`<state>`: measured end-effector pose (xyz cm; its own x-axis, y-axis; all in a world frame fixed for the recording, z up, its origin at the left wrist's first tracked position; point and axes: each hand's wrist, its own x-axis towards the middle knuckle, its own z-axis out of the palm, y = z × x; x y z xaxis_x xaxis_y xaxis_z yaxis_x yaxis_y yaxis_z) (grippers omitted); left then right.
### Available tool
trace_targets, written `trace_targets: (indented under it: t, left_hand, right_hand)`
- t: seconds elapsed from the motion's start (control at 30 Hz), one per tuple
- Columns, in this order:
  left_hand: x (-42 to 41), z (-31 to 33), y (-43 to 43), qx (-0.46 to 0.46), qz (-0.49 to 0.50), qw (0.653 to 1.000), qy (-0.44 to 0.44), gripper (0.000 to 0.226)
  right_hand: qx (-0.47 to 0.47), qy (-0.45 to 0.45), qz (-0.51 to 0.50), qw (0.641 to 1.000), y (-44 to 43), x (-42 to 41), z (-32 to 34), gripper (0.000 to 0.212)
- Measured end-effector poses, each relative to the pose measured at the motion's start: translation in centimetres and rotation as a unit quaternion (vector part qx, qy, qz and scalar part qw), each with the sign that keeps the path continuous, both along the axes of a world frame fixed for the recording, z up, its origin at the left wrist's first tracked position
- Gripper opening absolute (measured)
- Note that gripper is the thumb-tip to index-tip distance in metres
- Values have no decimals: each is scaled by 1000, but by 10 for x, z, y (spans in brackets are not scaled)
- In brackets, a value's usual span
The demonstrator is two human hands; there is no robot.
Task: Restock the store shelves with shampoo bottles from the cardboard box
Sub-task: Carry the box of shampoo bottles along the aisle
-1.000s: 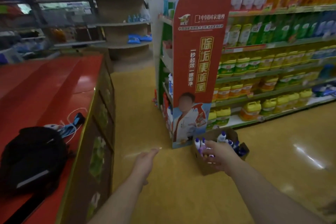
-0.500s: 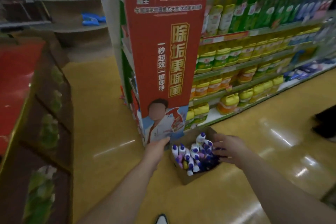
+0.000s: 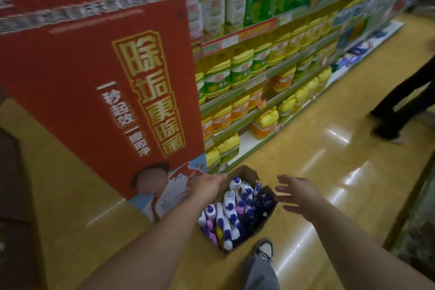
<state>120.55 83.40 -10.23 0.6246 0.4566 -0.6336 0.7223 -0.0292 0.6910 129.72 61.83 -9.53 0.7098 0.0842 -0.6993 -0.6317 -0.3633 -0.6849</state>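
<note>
Brown cardboard box, long axis running away, packed with cap-up white and purple shampoo bottles; left hand and right hand spread open at its sides.

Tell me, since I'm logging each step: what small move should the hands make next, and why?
Probably grip the cardboard box by its sides: the left hand sits at its left rim, the right hand hovers open beside the right flap, and the shampoo bottles lie inside.
</note>
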Motion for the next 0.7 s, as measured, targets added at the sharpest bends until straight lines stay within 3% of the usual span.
trace_targets:
  t: [0.1, 0.3, 0.4, 0.7]
  left_hand:
    - [65, -16, -6, 2, -20, 999, 25, 20]
    - [165, -67, -7, -4, -48, 998, 51, 35]
    - [208, -101, -6, -18, -58, 996, 71, 20]
    - [279, -242, 24, 12, -130, 978, 160, 21]
  right_hand:
    - [5, 26, -8, 1000, -2, 62, -27, 28]
    - [5, 77, -44, 996, 9, 151, -81, 24]
    - [11, 113, -74, 991, 20, 176, -120, 28]
    - [0, 195, -207, 959, 51, 195, -282, 28]
